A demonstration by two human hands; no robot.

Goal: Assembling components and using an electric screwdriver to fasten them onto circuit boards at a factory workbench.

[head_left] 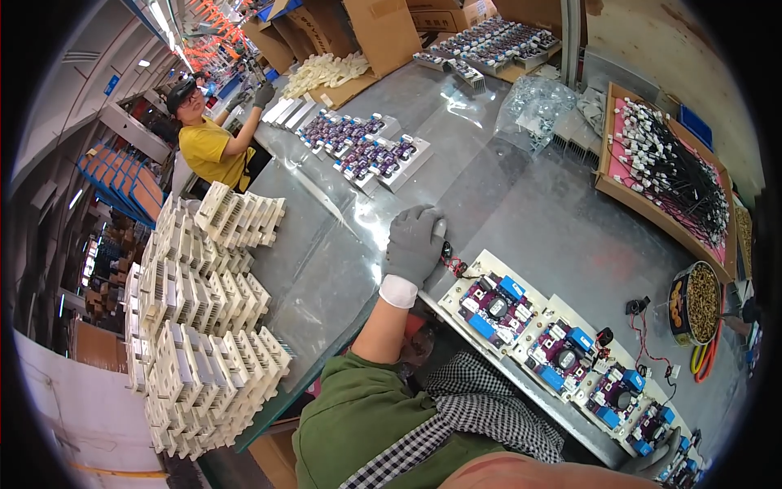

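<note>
Left hand (414,243), centre, and right hand (656,461), lower right, sit apart, grips unclear; circuit boards (498,310) seemingly rowed for reach

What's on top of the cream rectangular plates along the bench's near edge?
Purple circuit boards with blue rectangular blocks and round black parts. The cream rectangular plates' surfaces beneath the boards are covered; the gray-gloved right hand hides part of the row's right end.
</note>
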